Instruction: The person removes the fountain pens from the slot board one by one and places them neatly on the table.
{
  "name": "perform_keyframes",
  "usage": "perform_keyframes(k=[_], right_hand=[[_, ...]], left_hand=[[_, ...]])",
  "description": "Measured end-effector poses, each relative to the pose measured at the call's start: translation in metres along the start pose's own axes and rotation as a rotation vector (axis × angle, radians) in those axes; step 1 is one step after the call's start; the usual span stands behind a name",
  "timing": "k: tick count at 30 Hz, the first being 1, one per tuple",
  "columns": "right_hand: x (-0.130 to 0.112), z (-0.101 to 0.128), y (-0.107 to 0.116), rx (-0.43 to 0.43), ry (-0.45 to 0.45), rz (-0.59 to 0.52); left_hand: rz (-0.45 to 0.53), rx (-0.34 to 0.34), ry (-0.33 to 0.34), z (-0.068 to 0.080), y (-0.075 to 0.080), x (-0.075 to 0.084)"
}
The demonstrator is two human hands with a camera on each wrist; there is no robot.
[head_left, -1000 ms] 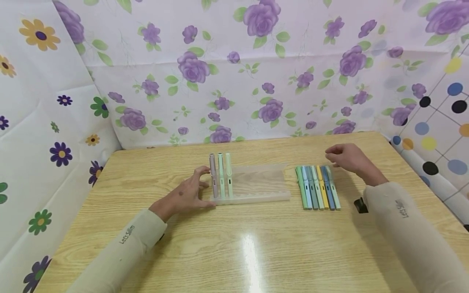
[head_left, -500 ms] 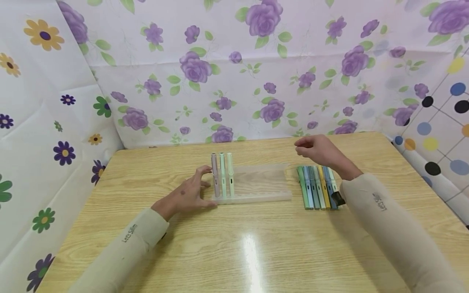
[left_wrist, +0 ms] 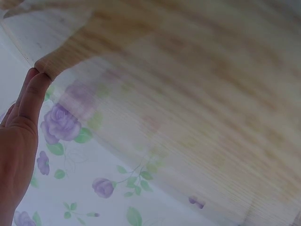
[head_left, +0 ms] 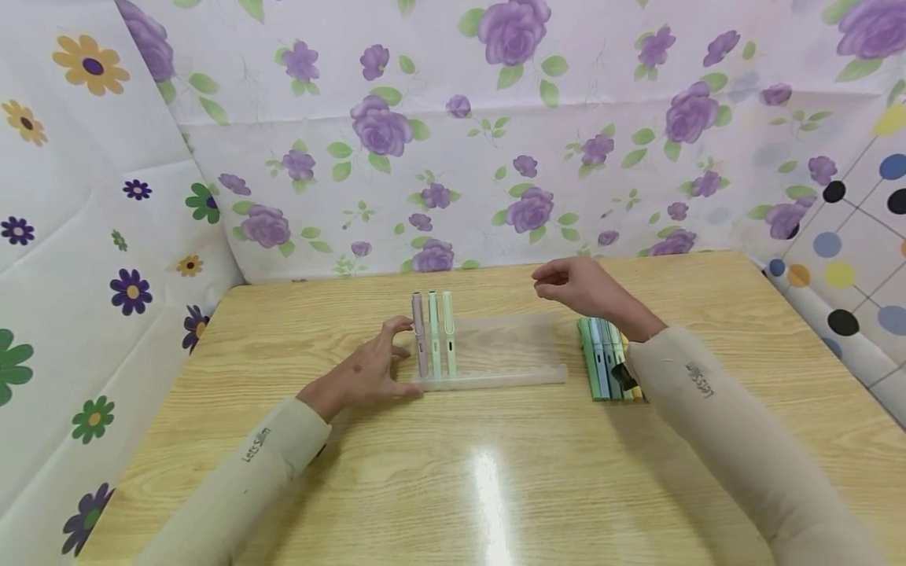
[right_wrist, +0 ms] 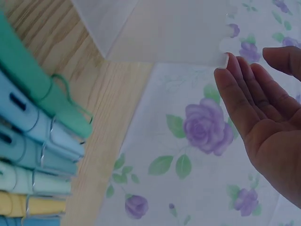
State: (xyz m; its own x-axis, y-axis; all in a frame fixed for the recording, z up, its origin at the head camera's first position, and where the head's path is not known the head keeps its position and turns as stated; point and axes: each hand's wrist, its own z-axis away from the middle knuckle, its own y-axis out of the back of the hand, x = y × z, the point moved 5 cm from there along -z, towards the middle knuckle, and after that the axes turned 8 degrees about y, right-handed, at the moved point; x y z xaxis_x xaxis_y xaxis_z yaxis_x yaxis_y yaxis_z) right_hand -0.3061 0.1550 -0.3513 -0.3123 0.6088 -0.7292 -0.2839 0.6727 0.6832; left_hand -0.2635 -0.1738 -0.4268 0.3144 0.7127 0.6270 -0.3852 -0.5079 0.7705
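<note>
- Head view: the right hand [head_left: 583, 289] had swung leftward from above the far ends of the loose pens [head_left: 607, 358] and now hung over the gap between them and the translucent rack [head_left: 495, 354], nearer the surface's [head_left: 453, 487] far edge. Its grip was loosely curled and carried nothing, so by my reckoning no pen had been lifted on this pass, and the hand was heading for the rack rather than for the pens.
- The left hand [head_left: 364, 373] had kept its place at the rack's left end, fingers spread, fingertips touching the rack and the nearest standing pen, steadying it without closing round anything.
- Counted there: three pens standing upright in the rack's left end, one mauve [head_left: 420, 342], two pale green [head_left: 436, 342]. Of the loose pens lying side by side to the right, I could pick out about four; the right sleeve [head_left: 701, 409] now covered the rest. One rack, two hands.
- Left wrist view: blurred. The left hand's fingers [left_wrist: 28, 101] lay straight, tips against a corner of the rack [left_wrist: 51, 68]; no pens could be made out.
- Right wrist view: the right palm [right_wrist: 268, 122] was open and bare, fingers gently bent, fingertips close to the rack's notched edge [right_wrist: 188, 37], contact uncertain. The capped ends of six loose pens [right_wrist: 37, 136] showed at the left: one green, two blue, one teal, one mint, one yellow, with a blue sliver at the bottom edge that may be a seventh.
</note>
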Motion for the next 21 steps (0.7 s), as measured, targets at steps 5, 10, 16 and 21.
perform_keyframes(k=[5,10,16,21], right_hand=[[-0.01,-0.009,-0.008,-0.008,0.038,-0.012],[-0.021,-0.016,-0.017,-0.021,0.068,-0.044],[-0.031,-0.022,-0.029,-0.042,0.085,-0.08],[-0.038,-0.027,-0.038,-0.059,0.106,-0.102]], left_hand=[[-0.003,0.002,-0.009,0.0,0.0,0.0],[-0.008,0.007,-0.009,-0.001,0.001,0.0],[-0.004,0.006,-0.008,-0.001,0.0,-0.001],[-0.01,0.008,-0.009,-0.001,0.001,-0.002]])
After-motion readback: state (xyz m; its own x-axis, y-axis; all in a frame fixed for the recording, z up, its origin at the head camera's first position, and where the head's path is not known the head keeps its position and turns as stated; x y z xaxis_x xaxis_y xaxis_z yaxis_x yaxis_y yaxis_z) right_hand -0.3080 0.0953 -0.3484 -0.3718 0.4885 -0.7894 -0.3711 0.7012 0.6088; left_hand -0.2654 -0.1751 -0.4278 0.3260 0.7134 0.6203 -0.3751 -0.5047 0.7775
